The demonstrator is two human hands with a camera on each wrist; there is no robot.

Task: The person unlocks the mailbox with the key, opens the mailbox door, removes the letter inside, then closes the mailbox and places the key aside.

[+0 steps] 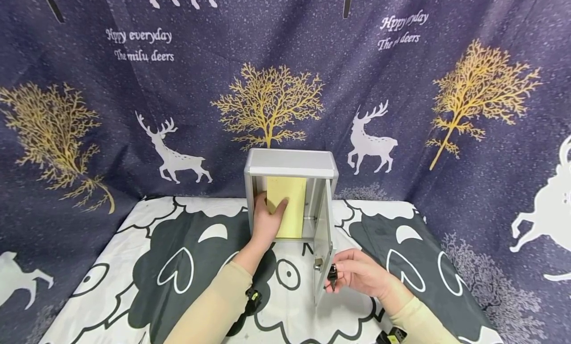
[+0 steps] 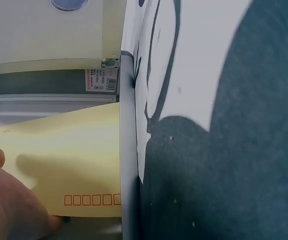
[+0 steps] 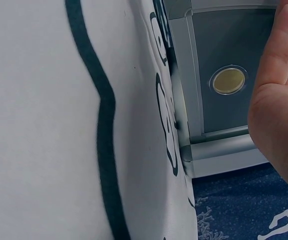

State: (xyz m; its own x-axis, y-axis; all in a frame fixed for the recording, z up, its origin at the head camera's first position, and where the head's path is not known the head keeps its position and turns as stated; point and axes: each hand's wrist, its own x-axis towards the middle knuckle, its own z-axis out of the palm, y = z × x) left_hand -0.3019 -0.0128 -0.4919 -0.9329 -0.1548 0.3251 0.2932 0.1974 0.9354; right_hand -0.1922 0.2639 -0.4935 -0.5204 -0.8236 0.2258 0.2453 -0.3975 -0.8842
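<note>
At six o'clock, inside the grey box (image 1: 292, 159), we list one yellow envelope (image 1: 292, 212), nine-o'clock side clamped by our left hand's (image 1: 266, 223) fingers; at five, keys (image 1: 332, 278) at the open door (image 1: 322, 250), pinched by our right hand (image 1: 362, 274); step, presumably, seating or withdrawing the envelope, next needing a steady door.

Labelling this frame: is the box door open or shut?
Open: the door stands out from the front of the box, and the envelope shows inside.

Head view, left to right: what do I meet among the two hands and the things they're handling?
Left hand → yellow envelope → open cabinet door → dark key → right hand.
</note>
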